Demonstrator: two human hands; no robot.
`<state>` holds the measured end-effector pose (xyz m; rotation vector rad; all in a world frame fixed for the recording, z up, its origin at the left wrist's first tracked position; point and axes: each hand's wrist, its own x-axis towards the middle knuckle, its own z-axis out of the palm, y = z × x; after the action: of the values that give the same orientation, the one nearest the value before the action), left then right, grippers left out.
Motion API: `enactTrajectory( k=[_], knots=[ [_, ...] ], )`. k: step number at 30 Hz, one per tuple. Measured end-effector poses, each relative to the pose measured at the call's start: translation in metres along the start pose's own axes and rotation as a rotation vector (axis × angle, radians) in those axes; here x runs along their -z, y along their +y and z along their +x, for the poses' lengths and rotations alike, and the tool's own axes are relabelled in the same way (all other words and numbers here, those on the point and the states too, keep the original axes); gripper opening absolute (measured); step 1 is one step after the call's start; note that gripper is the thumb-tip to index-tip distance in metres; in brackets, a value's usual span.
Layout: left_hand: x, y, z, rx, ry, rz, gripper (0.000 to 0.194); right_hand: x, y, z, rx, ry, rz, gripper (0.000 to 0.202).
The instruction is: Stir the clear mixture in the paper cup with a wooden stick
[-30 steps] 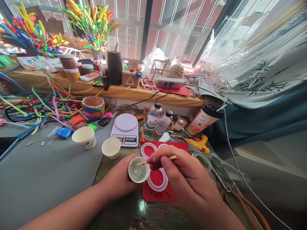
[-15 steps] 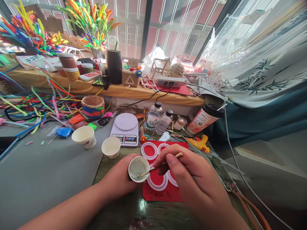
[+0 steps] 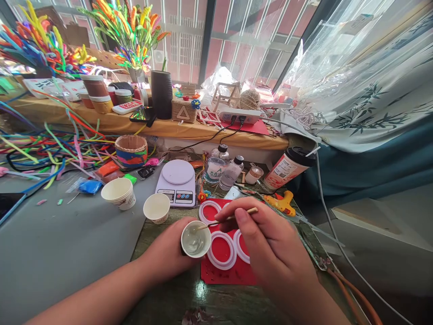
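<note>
My left hand [image 3: 169, 246] is wrapped round a small paper cup [image 3: 195, 239] that holds a clear liquid. Between the thumb and fingers of my right hand [image 3: 267, 243] is a thin wooden stick [image 3: 233, 218], its lower end inside the cup near the far side of the rim. Under and beside my right hand lie white ring-shaped molds [image 3: 221, 250] on a red sheet [image 3: 230, 276]; some are partly hidden by the hand. Just beyond my left hand stands a second paper cup [image 3: 156, 208].
A kitchen scale [image 3: 177, 180] stands behind the cups, with clear bottles [image 3: 232, 174] to its right. Stacked paper cups [image 3: 118, 193] are at left. A yellow glue gun [image 3: 282, 203] and a lidded drink cup [image 3: 287, 168] lie right. A cable [image 3: 324, 198] hangs at the edge.
The stick's tip has moved from the near side of the cup's liquid to its far side. My right hand has shifted slightly; my left hand and the cup have stayed in place.
</note>
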<state>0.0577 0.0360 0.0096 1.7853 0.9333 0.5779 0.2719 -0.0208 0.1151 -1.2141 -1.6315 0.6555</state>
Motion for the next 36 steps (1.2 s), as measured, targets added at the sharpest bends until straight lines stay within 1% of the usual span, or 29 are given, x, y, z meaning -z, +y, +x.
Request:
enactTrajectory(
  k=[2, 4, 5, 9, 10, 11, 14, 16, 19, 21, 24, 26, 29, 30, 34, 36],
  knots=[
    [-0.0006, -0.0013, -0.0002, 0.006, -0.002, 0.001, 0.036, -0.0011, -0.0036, 0.001, 0.031, -0.092, 0.02, 0.027],
    [-0.0008, -0.0018, -0.0001, 0.006, -0.005, -0.003, 0.034, -0.0007, -0.0068, 0.0015, 0.055, -0.142, 0.022, 0.028],
    [-0.0006, -0.0015, 0.0001, 0.006, -0.004, -0.005, 0.034, -0.0001, -0.0072, 0.0015, 0.054, -0.132, 0.013, 0.029],
    [0.0004, 0.0014, 0.0011, 0.001, -0.002, -0.007, 0.036, 0.0022, -0.0029, 0.0009, -0.008, 0.012, -0.038, 0.031],
    [0.0005, 0.0019, 0.0012, -0.003, -0.001, -0.005, 0.037, 0.0023, -0.0023, 0.0005, -0.016, 0.014, -0.039, 0.029],
    [0.0005, 0.0021, 0.0012, -0.008, -0.001, -0.003, 0.037, 0.0022, -0.0024, 0.0001, -0.014, -0.01, -0.031, 0.028],
    [0.0001, 0.002, 0.0008, -0.017, -0.002, -0.003, 0.034, 0.002, -0.0052, -0.0011, 0.017, -0.118, -0.009, 0.029],
    [0.0, 0.002, 0.0006, -0.016, -0.001, -0.004, 0.032, 0.002, -0.0058, -0.0012, 0.02, -0.092, -0.03, 0.031],
    [-0.0001, 0.002, 0.0007, -0.02, 0.01, 0.01, 0.034, 0.001, -0.0044, -0.0001, -0.013, 0.008, -0.05, 0.03],
    [0.0, 0.0018, 0.0009, -0.025, 0.009, 0.017, 0.036, 0.0003, -0.0049, 0.0005, -0.022, -0.015, -0.034, 0.029],
    [0.0002, 0.0019, 0.0006, -0.017, 0.003, 0.016, 0.036, 0.0007, -0.0071, 0.0003, -0.012, -0.114, 0.013, 0.03],
    [0.0005, 0.0025, 0.0002, -0.011, 0.008, 0.011, 0.034, 0.0018, -0.0065, -0.0004, -0.023, -0.094, 0.024, 0.032],
    [0.0011, 0.0039, -0.0003, -0.011, 0.011, 0.004, 0.036, 0.0025, -0.0034, -0.001, -0.054, 0.024, 0.008, 0.031],
    [0.0012, 0.0042, -0.0003, -0.011, 0.008, 0.005, 0.037, 0.0023, -0.003, -0.0011, -0.054, 0.038, 0.008, 0.03],
    [0.0011, 0.0037, 0.0001, -0.002, 0.0, 0.004, 0.033, 0.0008, -0.0036, -0.0008, -0.059, -0.049, 0.026, 0.031],
    [0.0008, 0.0031, 0.0002, 0.003, 0.002, 0.0, 0.034, 0.0006, -0.0022, -0.0006, -0.075, -0.019, 0.024, 0.032]
  ],
)
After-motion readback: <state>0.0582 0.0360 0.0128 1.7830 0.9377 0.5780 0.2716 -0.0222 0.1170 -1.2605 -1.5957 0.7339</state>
